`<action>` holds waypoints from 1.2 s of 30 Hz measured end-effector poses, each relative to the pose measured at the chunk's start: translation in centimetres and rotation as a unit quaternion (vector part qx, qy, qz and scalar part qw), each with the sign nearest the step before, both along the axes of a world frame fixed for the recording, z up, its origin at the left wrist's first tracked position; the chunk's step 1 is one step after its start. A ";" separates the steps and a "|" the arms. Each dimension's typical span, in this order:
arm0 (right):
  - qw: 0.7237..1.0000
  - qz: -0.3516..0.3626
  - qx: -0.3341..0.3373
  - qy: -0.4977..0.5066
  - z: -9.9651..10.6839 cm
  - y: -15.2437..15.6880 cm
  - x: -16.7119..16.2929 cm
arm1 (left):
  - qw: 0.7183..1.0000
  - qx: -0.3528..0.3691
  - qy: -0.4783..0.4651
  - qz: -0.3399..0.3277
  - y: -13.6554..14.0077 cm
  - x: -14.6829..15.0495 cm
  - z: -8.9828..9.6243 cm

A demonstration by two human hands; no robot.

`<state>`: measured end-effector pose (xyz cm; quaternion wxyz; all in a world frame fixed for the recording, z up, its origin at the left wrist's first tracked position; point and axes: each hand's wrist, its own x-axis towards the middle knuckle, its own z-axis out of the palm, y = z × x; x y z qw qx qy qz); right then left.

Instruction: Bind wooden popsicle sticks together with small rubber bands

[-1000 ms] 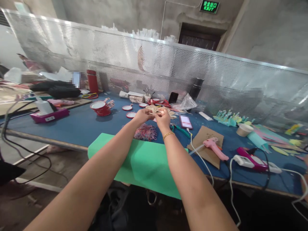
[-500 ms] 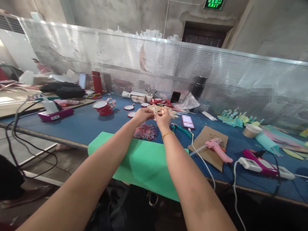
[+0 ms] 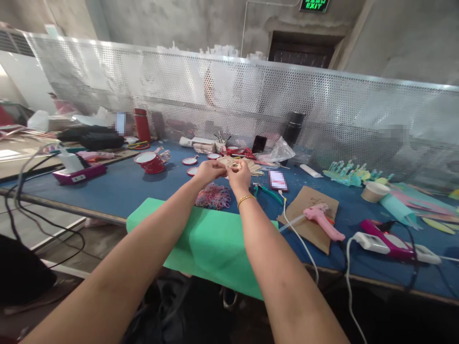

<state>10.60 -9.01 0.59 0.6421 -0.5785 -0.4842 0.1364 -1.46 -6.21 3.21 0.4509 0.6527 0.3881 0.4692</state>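
Observation:
Above the blue table, my left hand [image 3: 211, 173] and my right hand [image 3: 241, 178] meet with their fingertips pinched together. A slim pale pinkish strip [image 3: 225, 152] stands up between the fingers of both hands; its lower part is hidden by them. Just behind lies a heap of thin wooden sticks [image 3: 254, 166]. Below the hands sits a tangled pile of pink and purple elastic bands [image 3: 213, 197]. Teal-handled pliers [image 3: 269, 193] rest to the right of my right wrist. Green cloth or paper [image 3: 208, 253] hangs over the table edge beneath my forearms.
A pink glue gun [image 3: 322, 220] lies on cardboard [image 3: 304, 205] at right, beside a purple power strip [image 3: 389, 241]. A phone [image 3: 278, 180] has a white cable. Leftward are a red container [image 3: 152, 165], round red-rimmed pieces [image 3: 190, 161] and another power strip [image 3: 79, 174].
The whole view has shifted slightly, so things sit a little further left. Both hands stay pinched together at the strip, with only a small finger movement.

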 end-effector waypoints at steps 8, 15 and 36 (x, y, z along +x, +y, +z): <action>1.000 0.000 -0.013 -0.008 -0.2 0.1 0.1 | 1.000 0.003 0.009 -0.023 -0.2 -0.1 0.0; 1.000 -0.008 -0.002 -0.016 -0.3 0.2 0.3 | 0.999 -0.024 -0.020 -0.026 0.0 -0.2 -0.1; 0.999 -0.013 -0.018 -0.039 0.8 -1.1 -0.3 | 0.995 -0.077 -0.068 -0.012 -0.1 -0.2 0.0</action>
